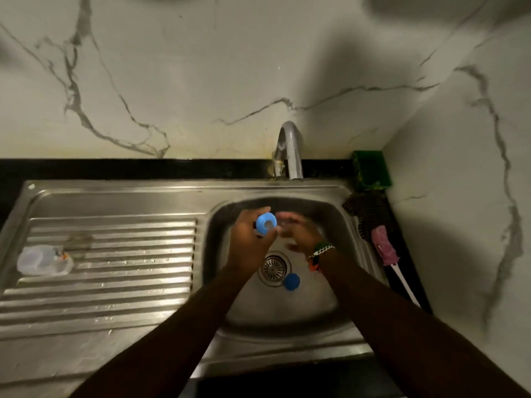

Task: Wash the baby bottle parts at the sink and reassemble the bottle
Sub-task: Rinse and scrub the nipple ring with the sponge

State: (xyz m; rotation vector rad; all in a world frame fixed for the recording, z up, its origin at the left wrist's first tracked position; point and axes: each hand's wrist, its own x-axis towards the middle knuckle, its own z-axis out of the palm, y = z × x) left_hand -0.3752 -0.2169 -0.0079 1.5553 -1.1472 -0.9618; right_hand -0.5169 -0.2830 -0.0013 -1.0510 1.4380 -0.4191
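Bottle ring (266, 222): blue collar with a pale teat in its middle, held over the sink basin (339, 222), below the tap (290, 147); we see its opening tilted toward the camera.
Left hand (250, 239): we see fingers curled round the bottle ring, gripping it from the left and below.
Right hand (298, 232): just beside the ring on its right, motion-blurred; fingers look spread and we see nothing in it, contact with the ring unclear. Chain bracelet (323, 249) on that wrist.
Blue cap (291, 281): second blue part lying on the basin floor, just beside the drain strainer (273, 268), on its right.
Clear bottle body (43, 259): we read it as lying on its side on the ribbed drainboard (115, 254), far left, well apart from the hands; details blurred.
Brush (386, 248): pink head, white handle, lying along the dark worktop (143, 168) strip to the right of the basin.
Scrubber (363, 208): dark scouring pad at the basin's far right corner, touching the brush end.
Green sponge (372, 169): in the corner by the marble wall (201, 67), behind the scrubber.
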